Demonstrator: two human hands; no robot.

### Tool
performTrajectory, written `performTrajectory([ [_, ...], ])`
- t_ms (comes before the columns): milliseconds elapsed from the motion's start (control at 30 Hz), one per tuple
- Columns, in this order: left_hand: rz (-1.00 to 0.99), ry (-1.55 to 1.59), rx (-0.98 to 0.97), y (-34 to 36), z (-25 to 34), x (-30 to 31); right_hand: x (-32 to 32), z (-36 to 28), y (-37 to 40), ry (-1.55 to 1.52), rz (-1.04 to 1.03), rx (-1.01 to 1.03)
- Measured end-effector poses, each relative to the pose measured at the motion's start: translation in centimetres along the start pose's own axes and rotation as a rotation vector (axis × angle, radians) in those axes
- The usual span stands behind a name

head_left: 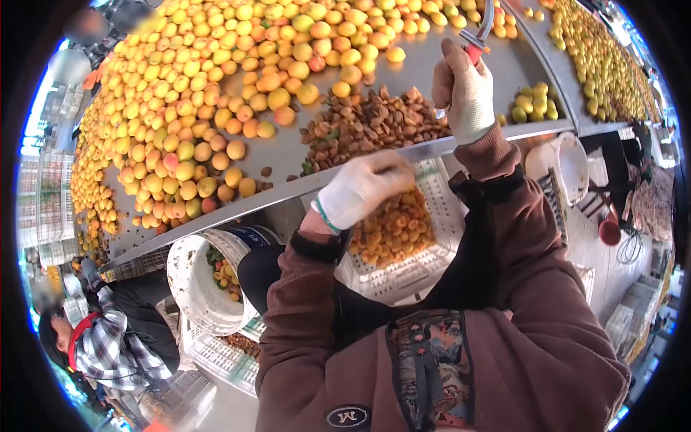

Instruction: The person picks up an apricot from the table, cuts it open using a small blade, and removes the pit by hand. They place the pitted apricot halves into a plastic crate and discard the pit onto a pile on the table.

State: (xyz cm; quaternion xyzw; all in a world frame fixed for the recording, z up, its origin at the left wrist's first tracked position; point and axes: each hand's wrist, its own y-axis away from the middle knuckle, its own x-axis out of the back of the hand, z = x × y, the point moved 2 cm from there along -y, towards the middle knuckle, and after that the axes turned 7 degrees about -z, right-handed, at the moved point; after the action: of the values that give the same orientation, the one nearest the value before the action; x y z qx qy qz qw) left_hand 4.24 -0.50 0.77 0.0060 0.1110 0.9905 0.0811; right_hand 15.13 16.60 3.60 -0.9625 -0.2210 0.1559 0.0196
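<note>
My right hand [464,93], in a pale knitted glove, is raised over the near edge of the metal table [403,75]. Its fingers are wrapped around a curved metal tool with a reddish part [484,34]. My left hand [368,189], in a white glove, hangs over a white plastic crate [432,187] of orange apricot halves [392,227]. Its fingers curl downward and are blurred, with the fingertips hidden. Between my hands, on the table, lies a heap of brown apricot pits [374,122]. Whole yellow-orange apricots [216,86] are spread across the table beyond.
A white bucket [188,277] with some fruit and leaves stands by my left knee. Greenish fruits [534,104] sit in the table's right corner. Another white bucket [572,169] is at the right. A person in a checked shirt [115,345] is at the lower left.
</note>
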Motion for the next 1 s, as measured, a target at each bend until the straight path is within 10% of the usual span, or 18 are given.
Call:
performTrajectory([
  [233, -0.311, -0.771, 0.484, -1.7, -11.6, -7.7, 3.5, 0.0, 4.9, -0.043, 0.061, -0.081],
  [467, -0.782, -0.962, 0.560, 4.2, -20.9, -19.4, 6.4, -1.0, 7.0, -0.042, 0.013, -0.136],
  [1000, -0.316, -1.306, 0.422, -0.2, -19.2, -15.9, 9.3, -2.1, 8.4, -0.067, 0.077, -0.132],
])
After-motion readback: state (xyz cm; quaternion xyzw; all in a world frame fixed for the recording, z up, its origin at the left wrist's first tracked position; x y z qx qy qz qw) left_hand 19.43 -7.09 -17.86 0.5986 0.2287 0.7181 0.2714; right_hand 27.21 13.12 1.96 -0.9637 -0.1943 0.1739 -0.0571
